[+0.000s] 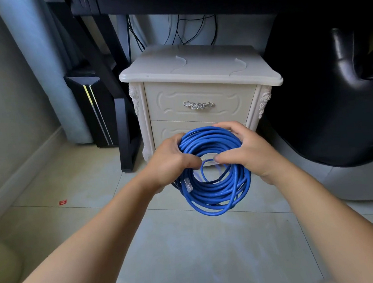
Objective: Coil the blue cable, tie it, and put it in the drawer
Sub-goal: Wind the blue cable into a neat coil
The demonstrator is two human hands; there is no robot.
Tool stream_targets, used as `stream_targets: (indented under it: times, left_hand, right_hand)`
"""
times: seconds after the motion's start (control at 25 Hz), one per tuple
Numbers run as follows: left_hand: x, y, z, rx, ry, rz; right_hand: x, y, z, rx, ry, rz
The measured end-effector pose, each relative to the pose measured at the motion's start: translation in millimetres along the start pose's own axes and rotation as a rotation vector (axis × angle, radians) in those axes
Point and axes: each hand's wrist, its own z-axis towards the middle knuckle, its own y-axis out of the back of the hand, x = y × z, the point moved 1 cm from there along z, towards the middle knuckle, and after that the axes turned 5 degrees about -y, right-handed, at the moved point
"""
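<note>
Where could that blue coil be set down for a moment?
The nightstand top is bare, and so is the tiled floor between nightstand and arms. Left, the black desk leg and computer tower crowd in; right, a black chair.

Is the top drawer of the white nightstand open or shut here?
Shut. The top drawer front sits flush in the nightstand frame, no interior showing. The left hand and right hand hold the coiled blue cable in front.
</note>
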Motion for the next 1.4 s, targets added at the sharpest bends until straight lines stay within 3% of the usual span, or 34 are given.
stream_targets:
  times: [0.12,0.32,0.56,0.84,1.0,1.08,1.2,1.4]
  left_hand:
    - [-2.2,-1.5,0.1,-0.053,0.011,-0.112]
    - [-1.2,-1.3,2.8,-0.207,0.096,-0.253]
    - [-0.1,3.3,2.4,-0.338,0.111,-0.324]
    - [-5.2,-4.8,-3.1,-0.385,0.12,-0.392]
    - [-3.9,-7.8,-3.6,-0.392,0.176,-0.474]
    - [-0.2,-12.1,-4.5,-0.38,0.219,-0.525]
    - [4.3,-19.0,-4.8,-0.279,0.228,-0.587]
    - [0.3,-10.2,-0.9,-0.013,0.219,-0.412]
  right_hand:
    - [-0.3,7.1,-0.9,0.098,-0.064,0.133]
    - [-4.0,6.6,-3.0,0.058,-0.157,0.21]
    - [-7.7,3.0,-9.4,0.168,-0.246,0.306]
    - [-6.6,-12.1,-8.0,-0.042,-0.252,0.307]
    - [-9.0,-12.9,-6.2,-0.011,-0.287,0.388]
    - [-9.9,-11.6,-5.5,0.007,-0.309,0.408]
    - [-12.7,-10.6,-2.6,-0.122,-0.315,0.409]
    - [-10.0,-3.1,-1.8,-0.272,-0.218,0.328]
